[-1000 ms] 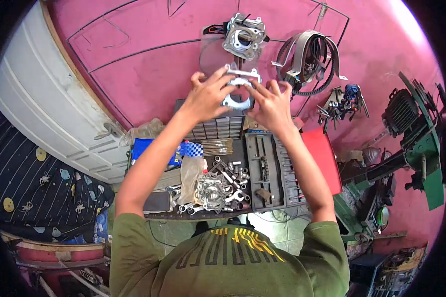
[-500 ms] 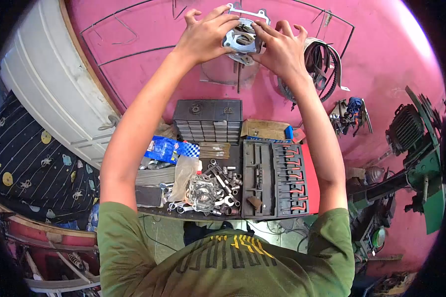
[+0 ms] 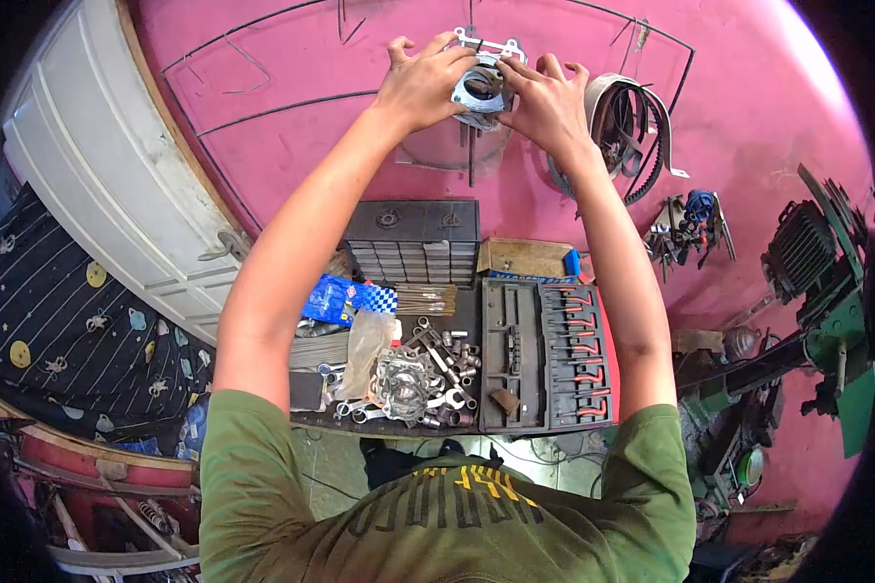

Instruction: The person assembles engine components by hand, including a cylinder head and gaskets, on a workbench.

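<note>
Up against the pink wall, both hands hold a bunch of thin metal gaskets (image 3: 483, 105) with round openings. My left hand (image 3: 426, 83) has its fingers closed on their left edge. From the right side, my right hand (image 3: 544, 102) pinches the same gaskets with thumb and fingers. A narrow gasket strip with holes stands out above the fingertips. More gaskets (image 3: 403, 384) lie in a pile on the bench below, beside wrenches and sockets (image 3: 452, 398).
A black drawer cabinet (image 3: 413, 233), an open cardboard box (image 3: 525, 257) and a tool case (image 3: 515, 384) with red-handled tools are on the bench. Belts (image 3: 642, 126) hang on the wall. A green machine (image 3: 836, 340) stands at the right, a white door (image 3: 117, 185) at the left.
My left hand and the gaskets have moved slightly right and down. The gaskets have turned a little, and their round opening shows more clearly.
</note>
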A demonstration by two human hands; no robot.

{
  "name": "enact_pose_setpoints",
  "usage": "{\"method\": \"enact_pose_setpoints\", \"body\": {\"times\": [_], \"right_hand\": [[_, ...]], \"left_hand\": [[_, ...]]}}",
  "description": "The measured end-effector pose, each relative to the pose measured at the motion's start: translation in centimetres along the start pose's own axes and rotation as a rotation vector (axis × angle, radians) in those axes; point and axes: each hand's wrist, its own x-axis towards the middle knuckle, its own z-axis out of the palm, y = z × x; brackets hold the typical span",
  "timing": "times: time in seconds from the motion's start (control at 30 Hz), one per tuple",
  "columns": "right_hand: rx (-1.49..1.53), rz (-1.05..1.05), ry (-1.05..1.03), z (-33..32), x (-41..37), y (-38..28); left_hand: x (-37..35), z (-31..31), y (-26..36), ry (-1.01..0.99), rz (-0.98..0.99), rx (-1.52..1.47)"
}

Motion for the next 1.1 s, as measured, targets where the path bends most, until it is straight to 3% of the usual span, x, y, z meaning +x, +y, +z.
{"method": "enact_pose_setpoints", "body": {"times": [0.6, 0.67, 0.8, 0.83, 0.93, 1.07, 1.1], "right_hand": [[-0.02, 0.007, -0.019, 4.5, -1.6, 0.2], [-0.057, 0.015, -0.025, 4.1, -1.6, 0.0], [0.035, 0.035, 0.118, 2.1, -1.2, -1.5], [0.016, 0.02, 0.053, 2.1, -1.5, -1.4], [0.048, -0.016, 0.13, 1.2, -2.2, -2.9], [0.1, -0.034, 0.145, 0.8, -5.3, -6.0], [0.118, -0.025, 0.124, 0.6, -6.5, -7.2]], "left_hand": [[-0.8, 3.9, 0.9, -0.017, -0.085, 0.028], [-0.9, 3.5, 1.0, 0.116, -0.066, 0.045], [-0.9, 2.2, 0.8, -0.017, -0.038, -0.118], [-1.0, 1.7, 1.1, -0.006, -0.038, -0.114], [-2.6, 0.8, 1.8, 0.077, -0.045, -0.159], [-7.8, -0.5, 4.0, -0.013, -0.053, -0.143], [-9.5, -0.7, 4.7, -0.135, -0.081, -0.182]]}}
